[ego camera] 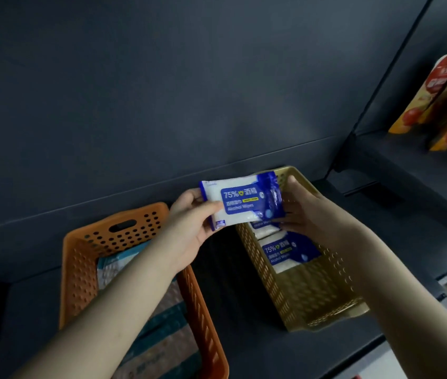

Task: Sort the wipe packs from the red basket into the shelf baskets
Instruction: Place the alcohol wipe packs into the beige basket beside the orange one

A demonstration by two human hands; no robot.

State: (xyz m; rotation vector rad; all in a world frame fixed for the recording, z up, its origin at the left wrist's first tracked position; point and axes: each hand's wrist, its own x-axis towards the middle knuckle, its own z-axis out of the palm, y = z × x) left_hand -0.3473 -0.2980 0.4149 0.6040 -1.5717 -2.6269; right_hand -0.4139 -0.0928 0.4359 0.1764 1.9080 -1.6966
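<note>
Fingertips of the right hand (303,212) lost behind the right end of a blue-and-white wipe pack (241,203), grip there impossible to tell; left hand (193,224) pinching the left end, thumb on the front, fingers curled behind. Holds the pack above the rear of the gold basket (312,302), long axis left to right, printed face toward the camera. Matching packs (290,253) inside that basket; orange basket (80,269) to the left, contents blurred.

Two baskets (80,269) (312,296), three blue wipe packs (241,203) (290,253) (264,228)
</note>
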